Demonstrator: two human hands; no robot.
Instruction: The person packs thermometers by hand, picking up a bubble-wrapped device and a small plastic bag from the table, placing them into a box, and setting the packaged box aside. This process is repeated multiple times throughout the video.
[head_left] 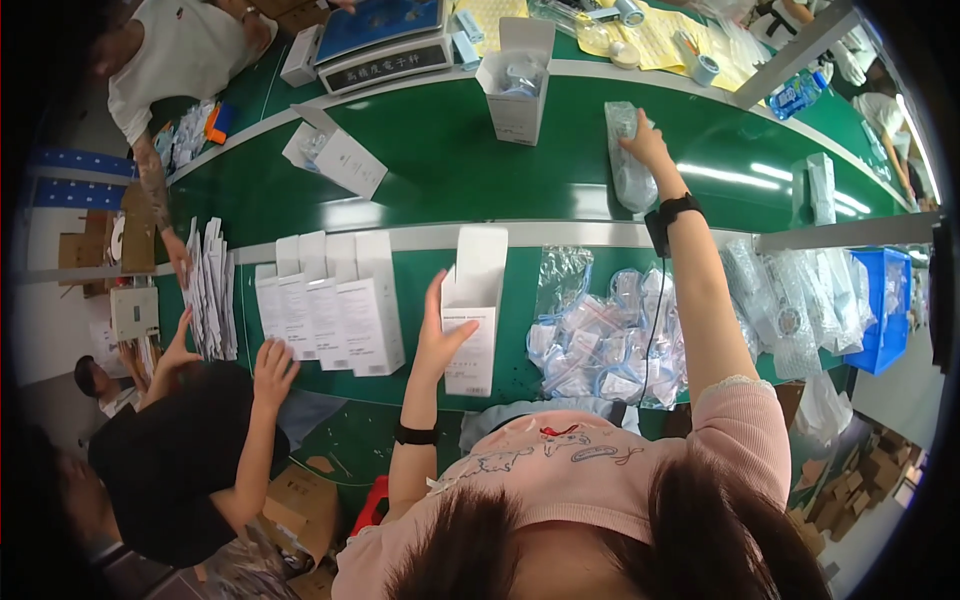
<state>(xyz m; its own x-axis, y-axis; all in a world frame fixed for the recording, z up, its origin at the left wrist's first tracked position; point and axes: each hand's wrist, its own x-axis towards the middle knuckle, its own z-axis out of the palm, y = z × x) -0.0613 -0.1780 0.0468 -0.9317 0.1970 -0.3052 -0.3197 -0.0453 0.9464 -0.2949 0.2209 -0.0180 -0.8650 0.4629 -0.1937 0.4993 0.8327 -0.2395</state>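
Note:
My left hand (436,338) is wrapped round an upright white carton (470,372) whose top flap stands up, the thumb across its front. Farther off to the right, my right arm is stretched out over the green table. There my right hand (648,143) grips a long bubble-wrapped package (632,188) by its upper side; what lies inside the wrap cannot be made out. Between the two arms lies a heap of clear plastic bags (590,350) with pale blue tubing in them.
White cartons (365,320) stand in a row at the left, beside a co-worker's hand (272,372). Bubble-wrap pouches (790,300) lie near a blue bin (885,300). Beyond a metal rail (560,234) are a tilted carton (345,160) and an upright open carton (516,115).

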